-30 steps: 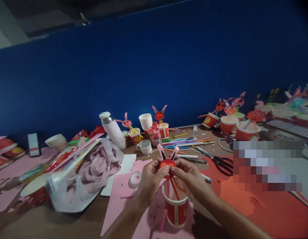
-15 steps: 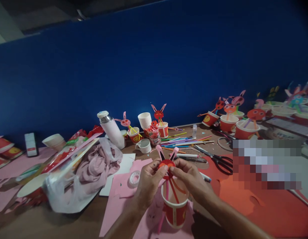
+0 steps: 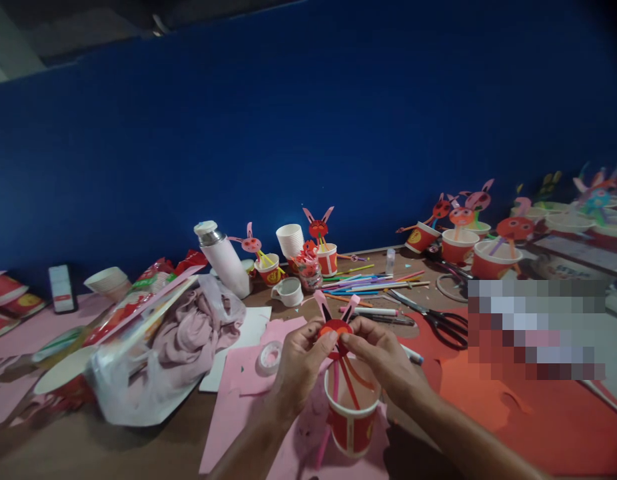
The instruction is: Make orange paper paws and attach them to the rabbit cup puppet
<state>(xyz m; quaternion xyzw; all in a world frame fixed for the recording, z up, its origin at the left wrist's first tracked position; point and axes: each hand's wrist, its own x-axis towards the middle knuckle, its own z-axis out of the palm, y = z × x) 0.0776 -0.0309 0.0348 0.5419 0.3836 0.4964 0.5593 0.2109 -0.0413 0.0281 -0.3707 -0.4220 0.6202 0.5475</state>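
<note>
Between my two hands is a red paper rabbit face (image 3: 337, 328) with pink ears and orange eye pieces. My left hand (image 3: 304, 357) pinches its left side, thumb on the front. On the other side my right hand (image 3: 381, 350) pinches it the same way. Below the face stands a red paper cup (image 3: 352, 427) with a white rim. A red stick (image 3: 349, 383) and pink and orange strips run from the face to the cup. Pink paper (image 3: 233, 427) lies under the cup, with a roll of tape (image 3: 269, 358) left of my left hand.
Black-handled scissors (image 3: 441, 325) and red paper (image 3: 548, 427) lie to the right. Behind are markers (image 3: 371, 312), coloured pipe cleaners (image 3: 361, 285) and several finished rabbit cups (image 3: 326, 259). A white thermos (image 3: 226, 263) and a plastic bag (image 3: 133, 393) stand and lie to the left.
</note>
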